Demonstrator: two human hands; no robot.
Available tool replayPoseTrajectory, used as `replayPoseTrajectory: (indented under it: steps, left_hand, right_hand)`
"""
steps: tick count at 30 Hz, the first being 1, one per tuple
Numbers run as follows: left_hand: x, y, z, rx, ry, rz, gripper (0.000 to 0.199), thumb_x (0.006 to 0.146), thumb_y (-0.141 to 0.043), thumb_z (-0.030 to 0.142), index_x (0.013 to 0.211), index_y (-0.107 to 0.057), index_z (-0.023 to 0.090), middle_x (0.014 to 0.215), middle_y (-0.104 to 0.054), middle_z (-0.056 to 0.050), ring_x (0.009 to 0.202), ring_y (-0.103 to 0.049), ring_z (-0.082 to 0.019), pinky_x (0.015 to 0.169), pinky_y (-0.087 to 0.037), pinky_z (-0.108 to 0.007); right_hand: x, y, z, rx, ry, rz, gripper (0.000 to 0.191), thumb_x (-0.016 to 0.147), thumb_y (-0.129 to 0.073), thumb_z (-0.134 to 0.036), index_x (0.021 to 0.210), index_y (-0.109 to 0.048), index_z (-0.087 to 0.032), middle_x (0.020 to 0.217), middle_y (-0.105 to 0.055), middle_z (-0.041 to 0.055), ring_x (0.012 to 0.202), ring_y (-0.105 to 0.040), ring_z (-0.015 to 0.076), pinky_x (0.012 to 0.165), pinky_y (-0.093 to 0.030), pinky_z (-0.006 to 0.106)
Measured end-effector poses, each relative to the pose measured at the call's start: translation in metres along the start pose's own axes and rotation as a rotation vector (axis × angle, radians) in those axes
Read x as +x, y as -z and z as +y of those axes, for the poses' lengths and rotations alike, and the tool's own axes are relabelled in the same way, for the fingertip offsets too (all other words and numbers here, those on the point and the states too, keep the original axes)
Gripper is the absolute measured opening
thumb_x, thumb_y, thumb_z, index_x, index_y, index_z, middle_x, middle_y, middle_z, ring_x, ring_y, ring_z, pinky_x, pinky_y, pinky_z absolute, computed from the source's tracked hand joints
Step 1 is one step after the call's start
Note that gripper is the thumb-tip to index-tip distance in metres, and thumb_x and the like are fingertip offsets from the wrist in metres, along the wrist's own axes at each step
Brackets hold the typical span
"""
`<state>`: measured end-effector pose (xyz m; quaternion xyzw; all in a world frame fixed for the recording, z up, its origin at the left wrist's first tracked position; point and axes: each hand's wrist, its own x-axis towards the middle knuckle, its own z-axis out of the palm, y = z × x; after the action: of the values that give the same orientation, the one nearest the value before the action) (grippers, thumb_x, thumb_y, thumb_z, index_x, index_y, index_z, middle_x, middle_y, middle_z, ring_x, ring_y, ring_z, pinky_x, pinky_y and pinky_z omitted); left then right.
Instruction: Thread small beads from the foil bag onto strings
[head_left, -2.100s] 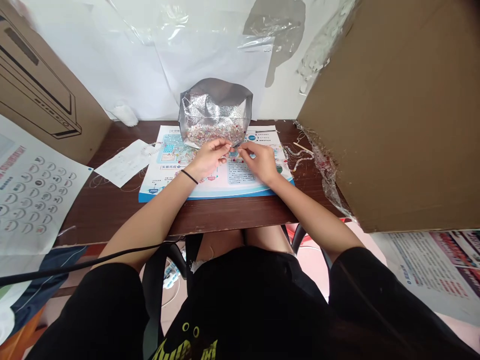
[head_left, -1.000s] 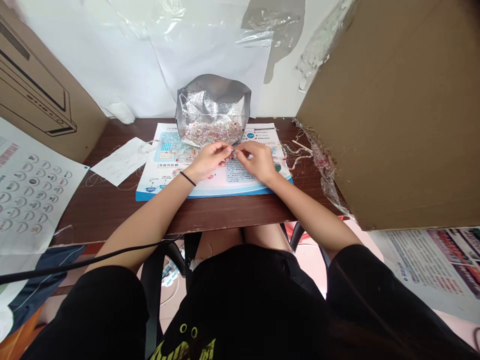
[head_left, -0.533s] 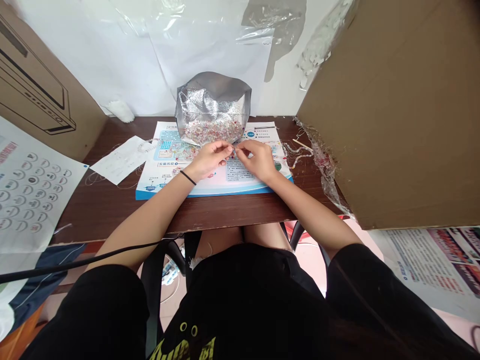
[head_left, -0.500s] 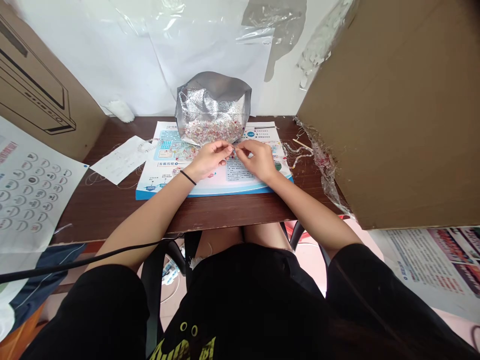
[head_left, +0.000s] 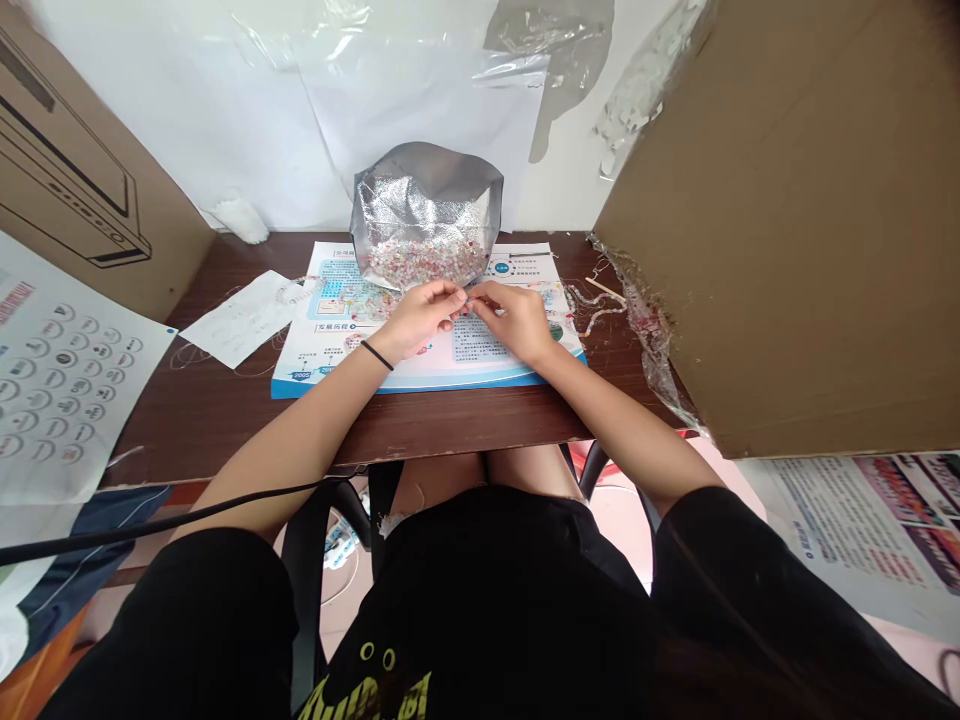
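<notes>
Pinching something too fine to make out, the left hand [head_left: 418, 322] and right hand [head_left: 517, 322] met nearly closed, fingertips hiding their hold — above a printed leaflet [head_left: 491, 365], just in front of a foil pouch [head_left: 426, 195] holding mixed beads [head_left: 420, 262].

Left of the fingers [head_left: 450, 298], the printed brochure [head_left: 427, 376] carries the Chinese heading 发展历程 [head_left: 334, 327]. Below that heading, near its lower edge, a small blue tag [head_left: 301, 376] reads 2005, and a second year just beside it shows only its opening digits, 20. Another heading [head_left: 345, 255] above and left of the fingers seems to begin 公司, but it is blurred. The red heading on the far-left sheet [head_left: 15, 303] and the lines on the poster [head_left: 862, 510] far to the right are too small to read.
</notes>
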<state>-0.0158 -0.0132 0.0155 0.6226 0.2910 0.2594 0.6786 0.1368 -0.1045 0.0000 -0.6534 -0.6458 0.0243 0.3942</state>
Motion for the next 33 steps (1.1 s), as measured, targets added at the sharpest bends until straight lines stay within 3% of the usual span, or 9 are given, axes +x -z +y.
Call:
replayPoseTrajectory:
  steps: [4,11,20,29,33]
  left_hand:
    - [0.001,-0.001,-0.001,-0.016,-0.009,-0.007,0.021,0.085,-0.076,0.026,0.074,-0.062,0.016,0.072,-0.058,0.000,0.064,-0.050,-0.007,0.056,-0.036,-0.021]
    - [0.001,-0.001,-0.002,0.011,-0.038,-0.031,0.024,0.085,-0.076,0.029,0.071,-0.062,0.016,0.068,-0.055,0.000,0.061,-0.047,-0.007,0.055,-0.036,-0.022]
    - [0.003,0.002,-0.006,0.037,-0.051,-0.017,0.029,0.087,-0.076,0.033,0.070,-0.060,0.016,0.070,-0.060,-0.001,0.058,-0.045,-0.006,0.054,-0.036,-0.022]
    - [-0.005,-0.006,0.001,0.146,-0.066,0.108,0.029,0.093,-0.067,0.028,0.070,-0.054,0.017,0.063,-0.052,0.002,0.054,-0.044,-0.006,0.048,-0.034,-0.020]
    - [-0.002,0.000,0.007,0.039,-0.080,0.227,0.026,0.094,-0.064,0.031,0.076,-0.052,0.019,0.075,-0.061,-0.002,0.068,-0.058,-0.010,0.059,-0.047,-0.022]
  right_hand:
    - [0.000,0.000,-0.003,0.005,-0.027,0.001,0.019,0.095,-0.062,-0.023,0.111,-0.072,-0.022,0.091,-0.077,0.0035,0.084,-0.069,0.0188,0.083,-0.052,0.032]
    - [0.001,0.002,-0.005,0.010,0.003,-0.017,0.016,0.097,-0.062,-0.031,0.107,-0.073,-0.024,0.089,-0.075,0.0036,0.086,-0.068,0.0199,0.079,-0.053,0.031]
    - [0.000,-0.002,0.001,0.025,0.036,-0.011,0.016,0.098,-0.058,-0.028,0.102,-0.072,-0.022,0.092,-0.075,0.0036,0.082,-0.067,0.0179,0.081,-0.052,0.031]
    - [0.001,-0.003,0.001,0.018,0.047,-0.006,0.015,0.097,-0.054,-0.024,0.097,-0.069,-0.021,0.090,-0.072,0.0033,0.078,-0.063,0.0157,0.079,-0.049,0.030]
    - [0.003,-0.004,0.007,0.010,0.011,0.017,0.017,0.095,-0.051,-0.020,0.096,-0.068,-0.022,0.087,-0.070,0.0023,0.078,-0.062,0.0155,0.079,-0.049,0.031]
